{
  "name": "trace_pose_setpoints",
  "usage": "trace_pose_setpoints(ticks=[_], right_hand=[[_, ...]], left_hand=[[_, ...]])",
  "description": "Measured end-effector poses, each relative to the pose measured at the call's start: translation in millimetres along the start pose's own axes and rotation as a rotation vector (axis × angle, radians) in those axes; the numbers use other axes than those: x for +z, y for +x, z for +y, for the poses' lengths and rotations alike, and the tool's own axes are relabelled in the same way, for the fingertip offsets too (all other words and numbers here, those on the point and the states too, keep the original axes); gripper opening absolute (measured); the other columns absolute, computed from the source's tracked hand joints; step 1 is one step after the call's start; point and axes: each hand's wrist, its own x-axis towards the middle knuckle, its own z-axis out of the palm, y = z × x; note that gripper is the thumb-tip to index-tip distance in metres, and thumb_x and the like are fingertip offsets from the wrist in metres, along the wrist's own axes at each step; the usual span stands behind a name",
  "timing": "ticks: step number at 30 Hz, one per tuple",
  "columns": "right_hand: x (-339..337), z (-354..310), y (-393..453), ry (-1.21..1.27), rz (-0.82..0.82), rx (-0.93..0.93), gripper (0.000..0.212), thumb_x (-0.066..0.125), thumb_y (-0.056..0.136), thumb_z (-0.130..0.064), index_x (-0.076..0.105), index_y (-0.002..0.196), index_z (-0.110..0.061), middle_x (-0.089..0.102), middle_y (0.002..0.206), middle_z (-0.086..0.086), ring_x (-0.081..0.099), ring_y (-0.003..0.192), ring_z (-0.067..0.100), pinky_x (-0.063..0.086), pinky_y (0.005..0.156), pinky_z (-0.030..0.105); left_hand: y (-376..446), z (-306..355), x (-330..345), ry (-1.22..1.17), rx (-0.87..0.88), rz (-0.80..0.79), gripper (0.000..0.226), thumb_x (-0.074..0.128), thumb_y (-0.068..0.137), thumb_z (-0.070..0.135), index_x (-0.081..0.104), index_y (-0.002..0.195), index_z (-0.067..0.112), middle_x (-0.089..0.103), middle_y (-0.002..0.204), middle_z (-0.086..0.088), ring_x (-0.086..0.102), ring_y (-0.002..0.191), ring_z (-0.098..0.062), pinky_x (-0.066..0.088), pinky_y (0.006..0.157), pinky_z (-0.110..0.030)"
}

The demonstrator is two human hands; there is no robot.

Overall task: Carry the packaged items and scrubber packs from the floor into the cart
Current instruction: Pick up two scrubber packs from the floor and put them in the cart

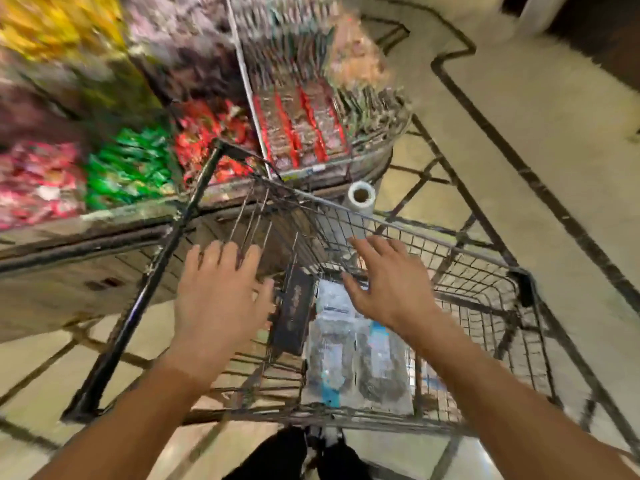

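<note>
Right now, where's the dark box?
Head view, centre: the dark box stands inside the cart, left of the clear packs, between both open hands.

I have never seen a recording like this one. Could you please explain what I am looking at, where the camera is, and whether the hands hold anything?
There is no robot here. A person wears a camera on the head, looking down, so you see their own arms. The left hand and right hand are both open, fingers spread, holding nothing, above a wire shopping cart. In the cart lie clear plastic packs and a dark box. Shelves with colourful packets stand beyond, on the left. A white roll stands behind the cart. The picture is blurred, so labels cannot be read.
</note>
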Motion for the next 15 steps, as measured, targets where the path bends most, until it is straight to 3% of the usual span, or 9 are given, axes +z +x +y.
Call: trace_pose_setpoints(ticks=[3, 6, 9, 15], right_hand=[[-47, -35, 14, -0.026, 0.095, -0.143, 0.065, 0.044, 0.093, -0.058, 0.051, 0.147, -0.024, 0.062, 0.137, 0.007, 0.057, 0.124, 0.037, 0.052, 0.090, 0.048], [-83, -82, 22, -0.044, 0.148, -0.294, 0.061, 0.048, 0.096, -0.055, 0.050, 0.148, -0.024, 0.062, 0.137, 0.008, 0.056, 0.126, 0.038, 0.051, 0.095, 0.049], [-101, -140, 22, -0.057, 0.201, -0.436, 0.061, 0.048, 0.095, -0.054, 0.049, 0.149, -0.025, 0.060, 0.140, 0.007, 0.053, 0.130, 0.036, 0.049, 0.101, 0.051], [-105, -280, 10, -0.077, 0.237, -0.718, 0.059, 0.055, 0.096, -0.051, 0.050, 0.149, -0.024, 0.060, 0.140, 0.006, 0.055, 0.127, 0.035, 0.050, 0.095, 0.048]], left_hand=[[-28, -46, -36, 0.012, -0.181, 0.023, 0.058, 0.052, 0.092, 0.050, 0.069, 0.131, 0.010, 0.070, 0.127, -0.022, 0.061, 0.123, -0.043, 0.042, 0.107, -0.058], [-62, -89, -64, -0.002, -0.346, 0.107, 0.057, 0.067, 0.092, 0.046, 0.066, 0.136, 0.009, 0.070, 0.128, -0.024, 0.064, 0.119, -0.045, 0.046, 0.103, -0.059], [-104, -131, -77, 0.004, -0.479, 0.221, 0.059, 0.058, 0.094, 0.046, 0.064, 0.138, 0.007, 0.069, 0.126, -0.027, 0.062, 0.119, -0.047, 0.044, 0.102, -0.059], [-207, -208, -88, -0.017, -0.775, 0.265, 0.064, 0.051, 0.088, 0.051, 0.066, 0.131, 0.007, 0.070, 0.119, -0.026, 0.062, 0.117, -0.048, 0.046, 0.098, -0.060]])
